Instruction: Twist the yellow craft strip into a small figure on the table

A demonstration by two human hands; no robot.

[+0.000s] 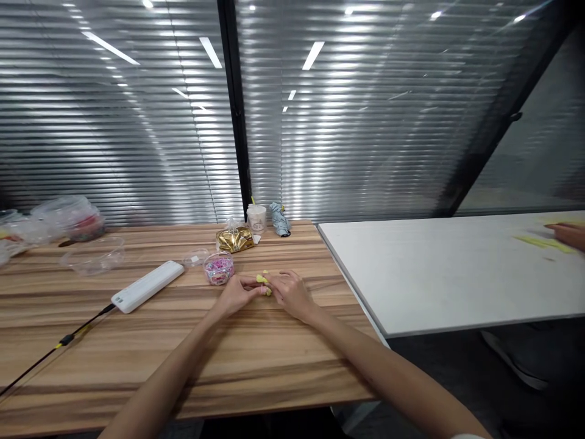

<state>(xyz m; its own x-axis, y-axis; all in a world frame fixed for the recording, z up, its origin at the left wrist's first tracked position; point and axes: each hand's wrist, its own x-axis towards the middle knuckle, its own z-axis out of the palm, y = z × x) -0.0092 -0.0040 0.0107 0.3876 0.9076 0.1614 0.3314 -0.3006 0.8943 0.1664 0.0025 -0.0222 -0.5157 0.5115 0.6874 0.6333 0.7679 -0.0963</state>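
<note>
Over the wooden table, my left hand [236,296] and my right hand [292,297] meet with their fingertips close together. Between them are small soft-looking yellow pieces [262,278], with a hint of pink beside them; their exact kind is too small to make out. My left thumb and forefinger pinch toward the yellow from one side. From the other side, my right fingers bend down onto it. Just beyond my left hand stands a clear round tub [219,269] filled with small pink and purple bits.
A clear lid [195,258], white power strip [148,286] with black cable and clear bowl [98,256] lie left. Behind are a gold packet [234,239], white cup [256,218] and crumpled blue wrapper [280,220]. Another person's hand [569,235] is near yellow strips [543,242] on the white table [425,280].
</note>
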